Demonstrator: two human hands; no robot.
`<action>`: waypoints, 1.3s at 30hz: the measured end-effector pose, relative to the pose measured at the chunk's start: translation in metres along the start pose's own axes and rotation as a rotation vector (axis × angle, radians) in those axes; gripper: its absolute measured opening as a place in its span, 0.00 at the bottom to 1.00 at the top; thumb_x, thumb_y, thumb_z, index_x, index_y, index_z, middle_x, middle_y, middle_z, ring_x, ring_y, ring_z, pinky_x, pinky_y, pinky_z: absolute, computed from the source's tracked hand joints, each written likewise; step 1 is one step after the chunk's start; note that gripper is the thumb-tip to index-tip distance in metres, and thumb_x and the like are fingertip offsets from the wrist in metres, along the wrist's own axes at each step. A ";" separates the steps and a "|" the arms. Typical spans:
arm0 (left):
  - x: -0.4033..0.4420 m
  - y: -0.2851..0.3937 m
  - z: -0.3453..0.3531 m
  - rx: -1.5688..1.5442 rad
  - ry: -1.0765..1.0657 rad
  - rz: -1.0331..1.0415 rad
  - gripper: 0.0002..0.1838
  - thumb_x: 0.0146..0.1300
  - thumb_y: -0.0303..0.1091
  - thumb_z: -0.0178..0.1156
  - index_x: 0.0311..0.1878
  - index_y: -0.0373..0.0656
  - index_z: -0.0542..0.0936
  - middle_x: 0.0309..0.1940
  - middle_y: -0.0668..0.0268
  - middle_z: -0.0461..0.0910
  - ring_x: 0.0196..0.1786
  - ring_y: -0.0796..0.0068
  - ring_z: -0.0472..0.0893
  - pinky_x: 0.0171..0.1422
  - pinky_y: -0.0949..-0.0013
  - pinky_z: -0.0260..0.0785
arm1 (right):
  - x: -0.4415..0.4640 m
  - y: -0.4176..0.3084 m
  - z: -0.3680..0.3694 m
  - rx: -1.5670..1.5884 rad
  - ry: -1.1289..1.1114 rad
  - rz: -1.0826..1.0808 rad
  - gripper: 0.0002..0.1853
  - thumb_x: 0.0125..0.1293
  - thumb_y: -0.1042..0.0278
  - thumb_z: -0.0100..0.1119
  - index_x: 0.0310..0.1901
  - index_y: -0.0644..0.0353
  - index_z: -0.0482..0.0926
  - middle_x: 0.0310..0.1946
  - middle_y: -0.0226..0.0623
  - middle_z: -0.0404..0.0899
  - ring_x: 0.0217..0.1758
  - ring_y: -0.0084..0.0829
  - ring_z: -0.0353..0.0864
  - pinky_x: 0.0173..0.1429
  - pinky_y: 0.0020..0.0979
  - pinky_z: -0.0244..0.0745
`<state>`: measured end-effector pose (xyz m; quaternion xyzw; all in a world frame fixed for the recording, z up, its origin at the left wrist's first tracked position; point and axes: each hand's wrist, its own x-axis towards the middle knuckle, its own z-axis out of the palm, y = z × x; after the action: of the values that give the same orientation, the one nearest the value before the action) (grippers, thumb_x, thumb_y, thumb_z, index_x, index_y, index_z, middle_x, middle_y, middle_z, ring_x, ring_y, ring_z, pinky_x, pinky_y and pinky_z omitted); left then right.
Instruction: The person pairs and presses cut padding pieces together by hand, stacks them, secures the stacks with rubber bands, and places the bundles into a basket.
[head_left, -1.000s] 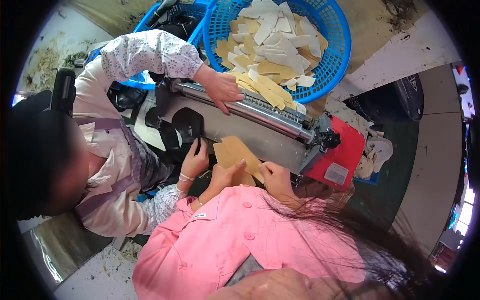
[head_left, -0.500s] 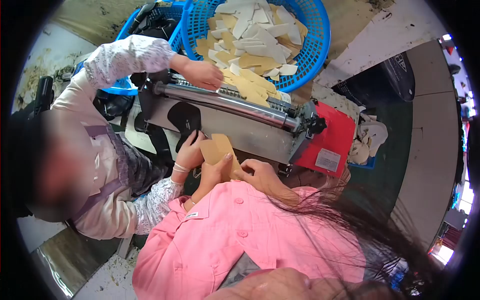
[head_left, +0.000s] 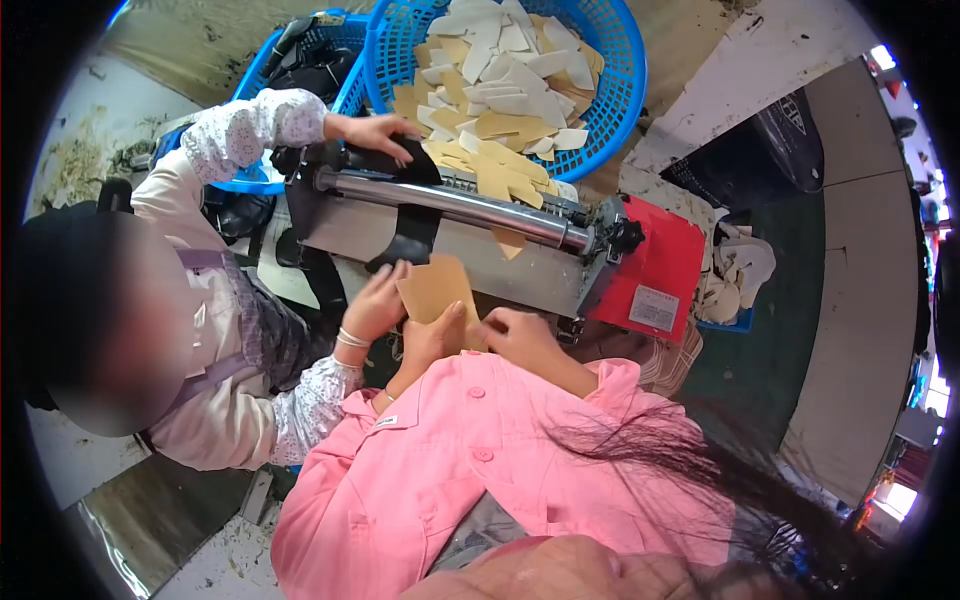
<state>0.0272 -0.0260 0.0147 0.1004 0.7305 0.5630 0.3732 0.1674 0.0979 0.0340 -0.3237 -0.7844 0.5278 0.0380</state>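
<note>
My left hand [head_left: 430, 338] holds flat tan pieces [head_left: 437, 288] in front of the machine, thumb on top. At their right edge is my right hand [head_left: 520, 340], its fingers curled and pressed together against them. A steel roller [head_left: 450, 208] runs across the machine. Black material [head_left: 413, 228] lies under the roller and shows on both sides of it. Beneath the roller's right part, a tan tip [head_left: 508, 242] sticks out. A co-worker's upper hand [head_left: 375, 133] rests on the black material behind the roller; their other hand [head_left: 375, 305] is close to its lower end.
The co-worker [head_left: 205, 330] sits at the left. Behind the machine, a blue basket [head_left: 630, 110] holds many white and tan pieces, beside another blue basket [head_left: 262, 75] with black items. The machine's red end cover [head_left: 665, 265] is at the right, with light pieces [head_left: 740, 265] beyond it.
The co-worker's black material has moved from in front of the roller to across it. A tan tip now shows under the roller. My hands still hold the tan pieces close to my body.
</note>
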 end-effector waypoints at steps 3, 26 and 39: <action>-0.006 0.007 0.007 -0.140 0.002 -0.141 0.21 0.62 0.43 0.73 0.48 0.34 0.84 0.42 0.64 0.86 0.41 0.79 0.82 0.45 0.72 0.74 | -0.007 -0.004 0.001 -0.039 -0.086 -0.030 0.21 0.68 0.49 0.60 0.36 0.64 0.82 0.29 0.52 0.84 0.34 0.52 0.84 0.39 0.46 0.76; 0.012 -0.046 0.001 -0.145 -0.261 -0.041 0.15 0.71 0.34 0.61 0.52 0.31 0.79 0.48 0.62 0.83 0.44 0.73 0.83 0.51 0.68 0.77 | 0.001 0.042 0.004 0.076 0.068 0.116 0.12 0.65 0.60 0.65 0.39 0.61 0.85 0.27 0.45 0.84 0.30 0.37 0.84 0.38 0.35 0.75; 0.000 -0.016 0.011 -0.225 -0.048 -0.088 0.13 0.65 0.37 0.69 0.42 0.34 0.83 0.35 0.67 0.84 0.36 0.80 0.82 0.40 0.73 0.73 | -0.011 0.012 -0.011 0.070 -0.054 0.072 0.15 0.65 0.58 0.65 0.41 0.64 0.83 0.31 0.48 0.84 0.31 0.35 0.85 0.36 0.35 0.74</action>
<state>0.0389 -0.0233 -0.0007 0.0393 0.6572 0.6221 0.4237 0.1859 0.1031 0.0321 -0.3357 -0.7539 0.5647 0.0092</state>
